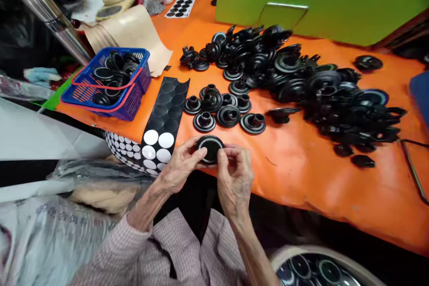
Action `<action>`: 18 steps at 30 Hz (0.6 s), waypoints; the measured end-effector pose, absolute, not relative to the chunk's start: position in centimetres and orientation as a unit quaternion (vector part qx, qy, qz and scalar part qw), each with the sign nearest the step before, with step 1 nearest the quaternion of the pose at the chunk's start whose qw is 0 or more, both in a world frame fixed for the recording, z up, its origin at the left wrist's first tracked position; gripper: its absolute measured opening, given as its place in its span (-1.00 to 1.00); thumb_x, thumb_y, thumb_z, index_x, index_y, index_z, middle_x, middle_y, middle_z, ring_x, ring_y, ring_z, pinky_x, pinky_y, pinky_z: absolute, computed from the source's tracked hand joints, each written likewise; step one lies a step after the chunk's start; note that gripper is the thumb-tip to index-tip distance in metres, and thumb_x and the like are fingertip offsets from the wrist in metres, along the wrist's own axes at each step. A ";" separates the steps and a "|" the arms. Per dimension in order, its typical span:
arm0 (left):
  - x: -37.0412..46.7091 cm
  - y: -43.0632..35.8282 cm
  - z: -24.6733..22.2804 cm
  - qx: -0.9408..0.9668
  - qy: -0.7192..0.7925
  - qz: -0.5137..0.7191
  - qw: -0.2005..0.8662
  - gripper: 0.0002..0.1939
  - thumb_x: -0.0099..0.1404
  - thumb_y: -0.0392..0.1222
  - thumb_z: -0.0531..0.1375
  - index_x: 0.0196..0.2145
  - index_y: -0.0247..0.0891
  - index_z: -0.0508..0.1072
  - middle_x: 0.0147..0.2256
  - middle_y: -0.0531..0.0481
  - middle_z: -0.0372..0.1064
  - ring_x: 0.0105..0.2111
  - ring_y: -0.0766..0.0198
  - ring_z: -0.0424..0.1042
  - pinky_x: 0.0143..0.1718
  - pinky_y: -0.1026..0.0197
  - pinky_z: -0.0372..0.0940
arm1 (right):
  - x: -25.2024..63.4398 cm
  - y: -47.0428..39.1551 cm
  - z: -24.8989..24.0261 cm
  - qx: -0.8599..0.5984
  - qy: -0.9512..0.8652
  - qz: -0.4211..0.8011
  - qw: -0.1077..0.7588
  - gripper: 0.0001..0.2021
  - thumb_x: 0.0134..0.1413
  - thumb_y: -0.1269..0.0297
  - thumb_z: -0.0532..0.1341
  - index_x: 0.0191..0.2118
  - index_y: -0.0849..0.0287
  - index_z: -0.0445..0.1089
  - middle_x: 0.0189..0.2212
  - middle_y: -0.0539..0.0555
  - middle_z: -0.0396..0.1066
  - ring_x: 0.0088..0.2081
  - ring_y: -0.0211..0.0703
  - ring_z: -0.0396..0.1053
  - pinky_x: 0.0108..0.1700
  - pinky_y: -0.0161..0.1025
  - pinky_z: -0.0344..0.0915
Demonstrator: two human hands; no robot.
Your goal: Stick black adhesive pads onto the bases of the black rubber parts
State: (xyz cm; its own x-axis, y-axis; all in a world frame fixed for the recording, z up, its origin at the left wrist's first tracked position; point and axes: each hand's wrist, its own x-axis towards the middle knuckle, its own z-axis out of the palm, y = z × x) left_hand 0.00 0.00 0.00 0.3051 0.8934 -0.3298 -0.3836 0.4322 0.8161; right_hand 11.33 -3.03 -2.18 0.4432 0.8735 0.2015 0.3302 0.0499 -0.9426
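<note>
A round black disc (211,149) with a pale ring is held between my two hands at the table's front edge. My left hand (182,163) pinches its left side, thumb on the face. My right hand (234,170) has thumb and fingertips closed together at its right rim. Just beyond the disc stand several black knobbed discs (228,115), stems up. Left of them lies a black sticker strip (166,103), its near end showing white circles and hanging over the edge.
A large heap of black parts (288,76) covers the orange table (284,165) from centre to right. A blue basket (139,89) of black parts sits at left. A green panel (318,4) stands behind. Below right is a round container (281,257) of discs.
</note>
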 end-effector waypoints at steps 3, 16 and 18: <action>-0.2 -0.1 -0.4 0.309 0.416 0.443 0.732 -0.62 0.13 -0.18 0.32 -0.10 -0.34 0.45 -0.10 -0.13 0.46 -0.18 0.15 0.49 -0.27 0.20 0.46 | 10.6 -2.9 -2.3 -0.643 -0.476 0.237 0.551 -0.85 0.19 0.21 0.12 -0.36 0.14 0.27 -0.30 0.07 0.28 -0.25 -0.16 0.32 -0.28 -0.21 0.34; -7.2 2.9 4.4 0.431 0.484 0.491 0.582 -0.48 0.22 -0.07 0.23 0.10 -0.29 0.35 -0.03 -0.17 0.41 -0.35 0.26 0.49 -0.36 0.23 0.44 | 6.7 4.2 1.2 -0.457 -0.477 0.559 0.501 -0.66 -0.10 -0.01 0.35 -0.46 0.20 0.38 -0.55 0.01 0.38 -0.48 -0.21 0.33 -0.44 -0.27 0.30; -9.9 5.3 6.9 0.463 0.529 0.505 0.501 -0.44 0.22 -0.10 0.22 0.15 -0.31 0.30 -0.03 -0.20 0.40 -0.38 0.27 0.48 -0.38 0.22 0.44 | 3.2 7.5 3.2 -0.401 -0.485 0.580 0.517 -0.64 -0.13 -0.01 0.35 -0.48 0.20 0.35 -0.59 -0.03 0.34 -0.52 -0.27 0.28 -0.47 -0.31 0.26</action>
